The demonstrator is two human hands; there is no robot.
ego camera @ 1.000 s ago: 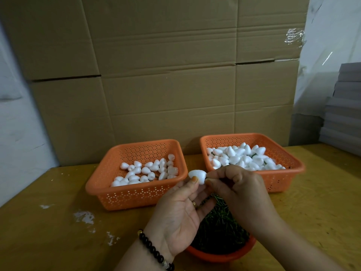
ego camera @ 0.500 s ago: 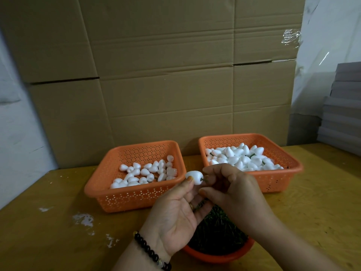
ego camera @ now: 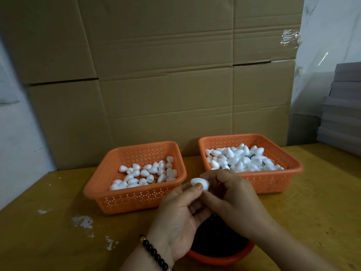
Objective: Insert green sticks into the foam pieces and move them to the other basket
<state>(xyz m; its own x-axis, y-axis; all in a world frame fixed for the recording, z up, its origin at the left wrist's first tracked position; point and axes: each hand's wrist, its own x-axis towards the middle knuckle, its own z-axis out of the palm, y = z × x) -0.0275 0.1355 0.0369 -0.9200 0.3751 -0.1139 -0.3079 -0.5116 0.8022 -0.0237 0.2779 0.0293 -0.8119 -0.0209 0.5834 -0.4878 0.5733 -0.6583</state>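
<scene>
Left of the hands sat the left basket (ego camera: pixel 134 200) of plain foam pieces (ego camera: pixel 144 174). The left hand (ego camera: pixel 177 218) pinched a white foam piece (ego camera: pixel 199 183) at its fingertips — the right hand (ego camera: pixel 232 198) curled against it, its own grip hidden. Beyond the right hand stood the right basket (ego camera: pixel 273 182); beneath both hands, a bowl (ego camera: pixel 220 258) of green sticks (ego camera: pixel 216 241).

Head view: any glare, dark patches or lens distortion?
Head view: dim, even light; glare only on the plastic tape top right; bowl of green sticks sits in shadow beneath both hands, detail lost; wide-angle bend shows along the table edge; foam piece sharp.
</scene>
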